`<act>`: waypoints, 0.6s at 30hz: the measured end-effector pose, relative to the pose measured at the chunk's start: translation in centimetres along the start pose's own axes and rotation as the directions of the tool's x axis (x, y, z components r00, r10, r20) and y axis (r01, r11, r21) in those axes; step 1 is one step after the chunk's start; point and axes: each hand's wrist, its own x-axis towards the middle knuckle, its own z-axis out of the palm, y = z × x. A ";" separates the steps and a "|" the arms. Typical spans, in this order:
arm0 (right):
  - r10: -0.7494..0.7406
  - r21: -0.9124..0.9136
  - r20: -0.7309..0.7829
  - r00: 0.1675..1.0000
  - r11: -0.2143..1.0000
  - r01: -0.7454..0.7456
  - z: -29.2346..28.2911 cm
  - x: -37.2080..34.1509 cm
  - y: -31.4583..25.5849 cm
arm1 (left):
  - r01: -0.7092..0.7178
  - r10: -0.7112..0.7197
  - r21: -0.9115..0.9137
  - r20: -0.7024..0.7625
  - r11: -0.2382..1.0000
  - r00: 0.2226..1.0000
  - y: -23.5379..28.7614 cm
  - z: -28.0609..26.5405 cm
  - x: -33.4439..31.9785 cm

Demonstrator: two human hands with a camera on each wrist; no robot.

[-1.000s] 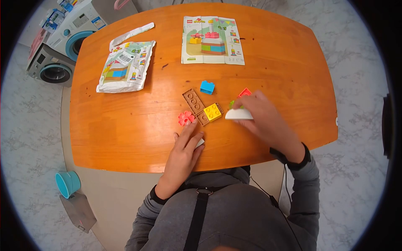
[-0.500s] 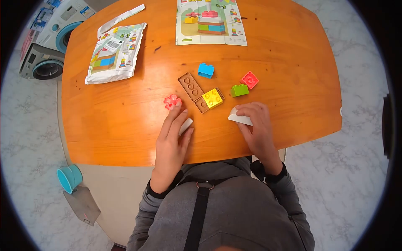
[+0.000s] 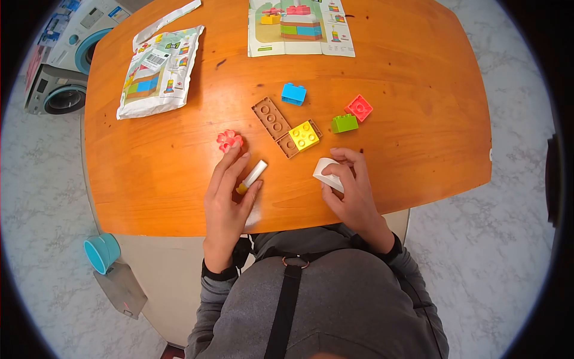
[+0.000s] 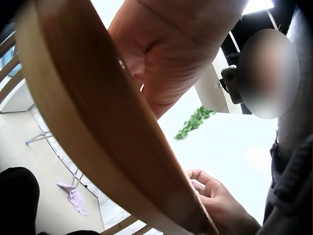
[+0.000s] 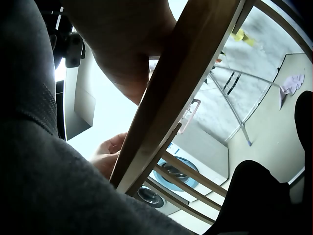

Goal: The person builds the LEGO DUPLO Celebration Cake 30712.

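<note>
In the head view, my left hand (image 3: pixel 224 190) lies low over the table with its fingers extended, fingertips at a pink flower piece (image 3: pixel 228 139). A white stick-shaped piece with a yellow end (image 3: pixel 256 172) lies between its thumb and index finger. My right hand (image 3: pixel 359 194) pinches a white half-round brick (image 3: pixel 323 167) between thumb and fingers. Beyond the hands are two brown plates (image 3: pixel 270 118), a yellow brick (image 3: pixel 304 136) on one of them, a blue brick (image 3: pixel 293 94), a green brick (image 3: pixel 345 124) and a red-pink brick (image 3: pixel 359 107). Both wrist views mostly show the table edge.
A white printed bag (image 3: pixel 158 75) lies at the left, beside a torn strip (image 3: pixel 167 24). An instruction sheet (image 3: pixel 301 30) is spread at the back. The wooden table (image 3: pixel 418 119) has its near edge right before the body. Washing machines stand beyond the left corner.
My right hand came back toward the near edge with the white half-round brick, uncovering the green and red-pink bricks. My left hand slid left; the flower and white stick-shaped piece shifted left too.
</note>
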 end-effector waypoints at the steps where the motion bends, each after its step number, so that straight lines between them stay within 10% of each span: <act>1: 0.005 -0.001 -0.001 1.000 1.000 -0.005 0.1 -0.1 -0.1 | -0.021 0.021 0.015 0.000 1.000 1.000 0.0 0.1 0.1; 18: 0.133 -0.214 0.020 0.991 0.969 -0.126 -3.3 -1.3 -0.2 | -0.001 0.003 0.081 -0.019 0.997 1.000 -1.3 -1.3 0.2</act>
